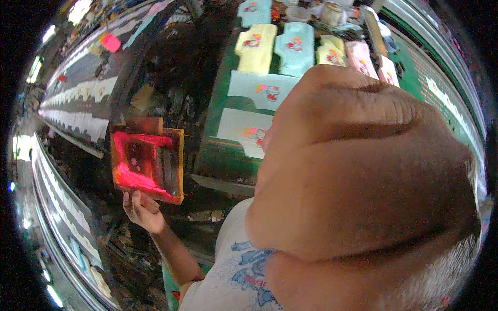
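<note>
My left hand [144, 211] reaches out to the left and grips the lower edge of a screen-printing frame [180, 166]. The frame is wooden and tilted. Bright pink ink [129, 179] is smeared over its mesh, and a wooden block sticks up at its top edge. Very near the camera, my right hand [358, 166] fills much of the right side. Its fingers are bent out of sight, so whatever it might hold is hidden. Past it, on a green table, lie pale blue fabric pieces [249, 96] with a printed cartoon cat.
Yellow and blue cut fabric pieces [255, 49] with prints lie farther up the green table [223, 163]. Tubs and jars [333, 14] stand at its far end. On the left, long tables carry rows of white pieces [78, 124]. A pink item [110, 42] lies farther off.
</note>
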`<action>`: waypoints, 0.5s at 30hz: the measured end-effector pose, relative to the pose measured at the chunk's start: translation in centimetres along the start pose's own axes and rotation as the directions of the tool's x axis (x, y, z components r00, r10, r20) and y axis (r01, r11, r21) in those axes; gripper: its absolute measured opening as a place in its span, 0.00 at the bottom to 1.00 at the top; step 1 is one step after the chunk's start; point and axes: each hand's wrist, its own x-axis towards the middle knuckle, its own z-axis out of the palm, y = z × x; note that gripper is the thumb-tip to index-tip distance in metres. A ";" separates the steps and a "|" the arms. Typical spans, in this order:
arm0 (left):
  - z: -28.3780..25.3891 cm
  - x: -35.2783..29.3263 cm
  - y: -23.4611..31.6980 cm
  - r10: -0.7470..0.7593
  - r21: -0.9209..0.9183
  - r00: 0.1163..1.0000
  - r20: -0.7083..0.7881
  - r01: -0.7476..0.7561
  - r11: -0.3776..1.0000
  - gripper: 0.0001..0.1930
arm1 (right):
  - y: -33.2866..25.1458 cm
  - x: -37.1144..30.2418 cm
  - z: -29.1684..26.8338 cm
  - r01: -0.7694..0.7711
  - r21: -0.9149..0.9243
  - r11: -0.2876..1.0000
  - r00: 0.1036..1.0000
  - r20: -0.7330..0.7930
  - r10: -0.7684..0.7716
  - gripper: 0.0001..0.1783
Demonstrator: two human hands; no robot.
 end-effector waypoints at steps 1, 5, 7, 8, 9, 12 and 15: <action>-0.7 1.3 -0.7 -0.001 -0.033 0.997 -0.071 -0.001 0.999 0.23 | 0.8 1.5 0.7 -0.001 0.006 1.000 1.000 0.016 0.000 0.24; -4.0 4.1 -0.8 0.012 0.035 0.987 -0.162 -0.007 0.999 0.23 | 5.1 6.3 3.5 0.024 0.055 0.998 0.998 0.058 -0.027 0.25; -7.4 4.7 -1.3 0.012 0.042 0.999 -0.044 -0.010 0.999 0.23 | 6.9 7.6 4.4 0.022 0.043 0.999 0.998 0.052 -0.025 0.25; -8.3 5.3 -0.6 0.031 0.038 0.999 0.017 -0.032 0.999 0.23 | 7.5 8.0 4.7 0.013 0.018 1.000 0.999 0.040 -0.014 0.26; -8.7 4.9 0.3 0.109 0.036 0.991 -0.081 -0.107 0.994 0.24 | 8.4 8.2 5.5 0.007 -0.007 1.000 1.000 0.023 -0.007 0.26; -7.0 2.6 1.6 0.215 0.024 0.933 -0.287 -0.218 0.976 0.25 | 11.7 6.9 7.6 -0.017 -0.152 0.988 1.000 0.001 0.017 0.23; -6.0 0.3 3.7 0.170 -0.001 0.928 -0.332 -0.180 0.984 0.24 | 15.0 4.4 8.7 -0.020 -0.274 0.962 0.998 0.057 0.036 0.16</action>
